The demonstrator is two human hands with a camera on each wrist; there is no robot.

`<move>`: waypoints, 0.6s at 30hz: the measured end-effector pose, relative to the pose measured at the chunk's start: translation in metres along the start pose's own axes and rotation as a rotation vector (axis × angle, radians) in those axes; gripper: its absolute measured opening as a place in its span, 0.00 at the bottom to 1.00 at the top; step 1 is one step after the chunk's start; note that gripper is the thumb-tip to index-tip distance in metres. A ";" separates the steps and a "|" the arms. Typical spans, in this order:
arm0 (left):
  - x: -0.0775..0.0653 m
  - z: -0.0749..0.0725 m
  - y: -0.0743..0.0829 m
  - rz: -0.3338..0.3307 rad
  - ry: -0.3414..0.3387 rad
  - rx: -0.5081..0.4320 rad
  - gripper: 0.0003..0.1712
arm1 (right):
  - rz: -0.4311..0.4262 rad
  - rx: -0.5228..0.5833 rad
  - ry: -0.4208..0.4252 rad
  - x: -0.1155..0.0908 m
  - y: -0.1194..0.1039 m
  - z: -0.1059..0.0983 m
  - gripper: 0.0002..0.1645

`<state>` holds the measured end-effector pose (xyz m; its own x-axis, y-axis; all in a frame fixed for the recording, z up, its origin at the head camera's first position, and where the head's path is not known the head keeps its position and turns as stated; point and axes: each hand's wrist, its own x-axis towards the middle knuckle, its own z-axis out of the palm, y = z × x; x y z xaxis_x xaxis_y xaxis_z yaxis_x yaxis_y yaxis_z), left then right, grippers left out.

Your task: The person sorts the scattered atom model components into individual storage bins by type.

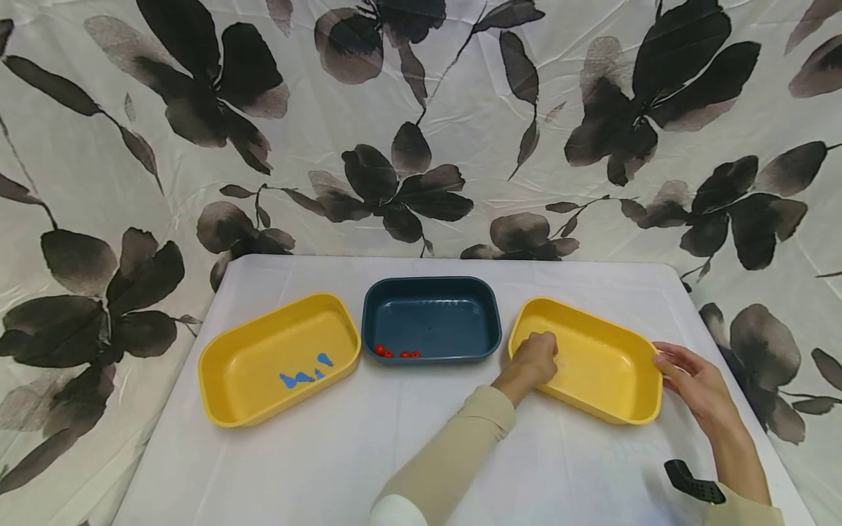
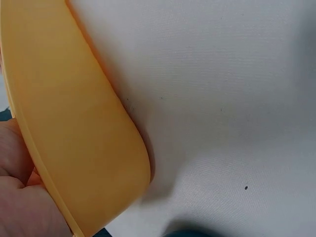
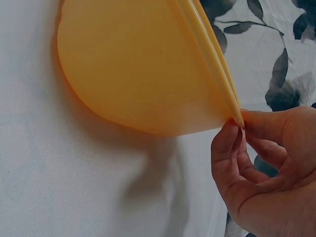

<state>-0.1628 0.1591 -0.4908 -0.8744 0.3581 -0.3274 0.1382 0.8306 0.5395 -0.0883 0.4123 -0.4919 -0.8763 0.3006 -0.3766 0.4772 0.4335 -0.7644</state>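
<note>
My left hand reaches over the near-left rim of the right yellow tray, fingers curled down inside it. In the left wrist view that hand shows only partly beyond the tray's wall; its fingertips are hidden, so whether it holds anything is unclear. Faint pale specks lie beside it on the tray floor, too small to identify. At the tray's right end, my right hand pinches the rim between thumb and fingers; the right wrist view shows this hand at the rim corner.
A dark blue tray in the middle holds several small red beads. The left yellow tray holds several small blue pieces. All stand on a white-covered table, with floral fabric behind.
</note>
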 end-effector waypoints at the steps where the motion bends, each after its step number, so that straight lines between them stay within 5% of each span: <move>1: -0.001 -0.001 0.000 0.000 -0.001 -0.007 0.11 | -0.002 -0.001 0.001 0.000 0.000 0.000 0.45; 18: -0.015 -0.008 -0.006 0.125 0.065 -0.279 0.03 | -0.039 0.002 -0.020 0.000 0.000 -0.001 0.45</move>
<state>-0.1548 0.1453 -0.4829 -0.8876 0.4150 -0.2000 0.1216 0.6297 0.7672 -0.0882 0.4129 -0.4916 -0.8953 0.2668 -0.3567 0.4426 0.4427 -0.7798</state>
